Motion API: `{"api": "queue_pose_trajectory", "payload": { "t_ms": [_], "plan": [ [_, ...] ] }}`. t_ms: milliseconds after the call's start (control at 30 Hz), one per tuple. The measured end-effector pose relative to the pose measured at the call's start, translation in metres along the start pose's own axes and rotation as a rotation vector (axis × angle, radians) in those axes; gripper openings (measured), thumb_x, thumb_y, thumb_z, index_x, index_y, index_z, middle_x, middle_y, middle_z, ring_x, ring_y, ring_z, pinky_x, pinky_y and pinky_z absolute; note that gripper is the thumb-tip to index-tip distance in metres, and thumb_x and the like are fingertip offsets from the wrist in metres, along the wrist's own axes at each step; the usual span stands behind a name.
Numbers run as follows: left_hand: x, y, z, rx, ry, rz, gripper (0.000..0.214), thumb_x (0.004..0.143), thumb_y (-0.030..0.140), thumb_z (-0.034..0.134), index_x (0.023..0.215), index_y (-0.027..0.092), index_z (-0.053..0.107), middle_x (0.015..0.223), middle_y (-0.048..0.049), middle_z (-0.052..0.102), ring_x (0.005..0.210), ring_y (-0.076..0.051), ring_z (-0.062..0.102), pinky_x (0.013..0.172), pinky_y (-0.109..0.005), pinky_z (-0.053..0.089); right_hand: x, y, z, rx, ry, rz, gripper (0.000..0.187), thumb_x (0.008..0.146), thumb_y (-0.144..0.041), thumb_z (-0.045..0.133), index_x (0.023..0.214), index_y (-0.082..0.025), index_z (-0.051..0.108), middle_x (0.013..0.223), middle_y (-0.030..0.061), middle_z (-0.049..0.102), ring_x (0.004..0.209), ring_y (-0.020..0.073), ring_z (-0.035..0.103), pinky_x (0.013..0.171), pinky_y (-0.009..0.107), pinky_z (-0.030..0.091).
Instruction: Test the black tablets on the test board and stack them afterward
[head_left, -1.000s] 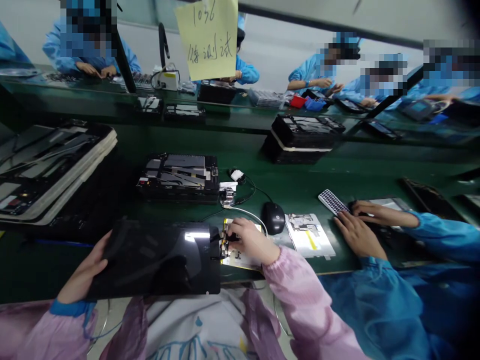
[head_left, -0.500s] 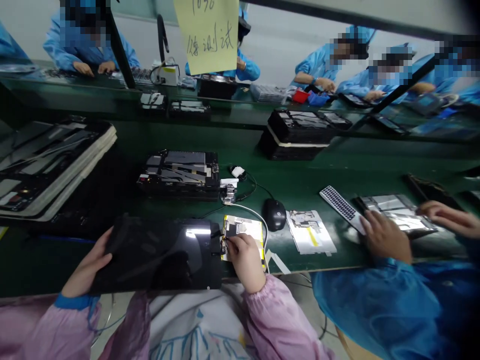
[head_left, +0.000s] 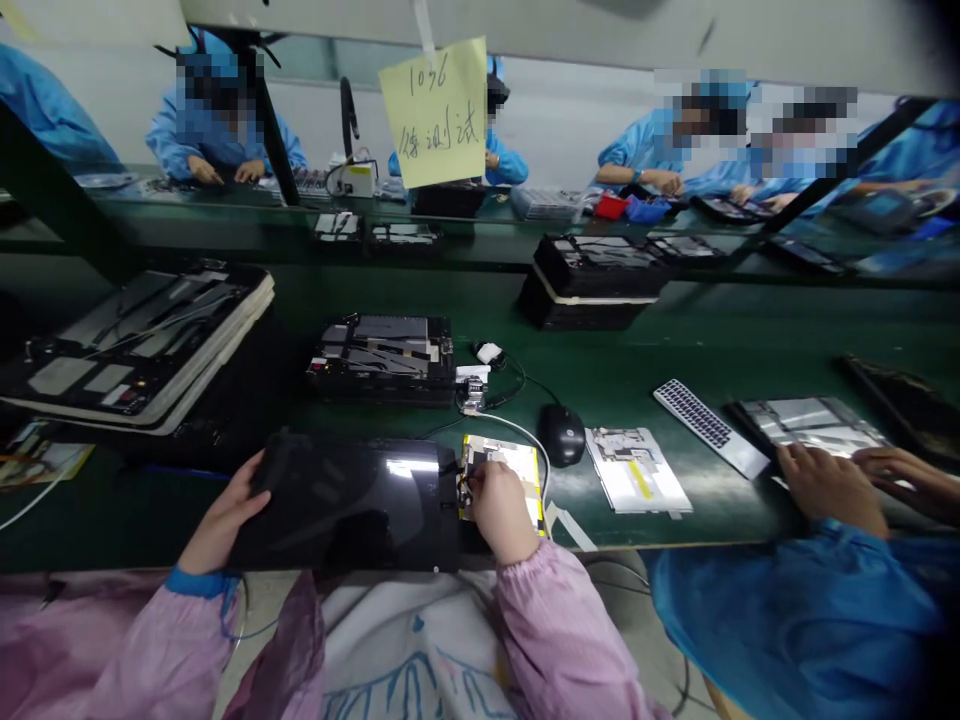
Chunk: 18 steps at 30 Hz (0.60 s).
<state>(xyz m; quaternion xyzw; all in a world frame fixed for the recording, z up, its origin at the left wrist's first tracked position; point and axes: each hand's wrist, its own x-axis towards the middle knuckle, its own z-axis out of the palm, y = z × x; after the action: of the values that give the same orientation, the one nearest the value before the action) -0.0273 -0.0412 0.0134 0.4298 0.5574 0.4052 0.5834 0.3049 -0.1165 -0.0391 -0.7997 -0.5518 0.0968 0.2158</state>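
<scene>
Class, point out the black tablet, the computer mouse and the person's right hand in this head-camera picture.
Black tablet (head_left: 352,510): head view, glossy front face.
Computer mouse (head_left: 561,435): head view, top shell.
Right hand (head_left: 501,512): head view, back of hand.

A pale yellow paper sign (head_left: 433,113) hangs above the green workbench, handwritten in dark ink. Its top line reads "1036", though the third digit could be a 9. Below it, three Chinese characters appear to read "待测试", "awaiting test". A small round logo sits on the black computer mouse (head_left: 562,435), but it is too faint to read in this view. Printed markings on the white-and-yellow sheet (head_left: 501,482) and the white rectangular card (head_left: 637,470) on the bench are too small to make out.
</scene>
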Motion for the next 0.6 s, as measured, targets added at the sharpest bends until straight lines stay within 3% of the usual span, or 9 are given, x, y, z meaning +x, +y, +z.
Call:
{"api": "queue_pose_trajectory", "payload": {
  "t_ms": [300, 600],
  "plan": [
    [-0.019, 0.016, 0.011, -0.031, 0.044, -0.005, 0.079, 0.054, 0.035, 0.083, 0.126, 0.021, 0.055, 0.113, -0.0104, 0.069, 0.110, -0.033, 0.061, 0.095, -0.040, 0.050, -0.005, -0.010, -0.002, -0.088, 0.008, -0.008, 0.017, 0.074, 0.000, 0.045, 0.077, -0.013, 0.055, 0.077, 0.0174, 0.062, 0.072, 0.0262, 0.059, 0.062, 0.033, 0.040],
    [-0.030, 0.009, 0.006, -0.053, 0.064, 0.030, 0.079, 0.056, 0.033, 0.082, 0.128, 0.020, 0.052, 0.114, -0.0109, 0.069, 0.109, -0.031, 0.062, 0.093, -0.037, 0.051, -0.009, -0.014, -0.002, -0.039, 0.018, 0.002, 0.018, 0.070, 0.002, 0.044, 0.076, -0.013, 0.053, 0.077, 0.0178, 0.062, 0.074, 0.0259, 0.060, 0.064, 0.033, 0.041]
  ]
}}
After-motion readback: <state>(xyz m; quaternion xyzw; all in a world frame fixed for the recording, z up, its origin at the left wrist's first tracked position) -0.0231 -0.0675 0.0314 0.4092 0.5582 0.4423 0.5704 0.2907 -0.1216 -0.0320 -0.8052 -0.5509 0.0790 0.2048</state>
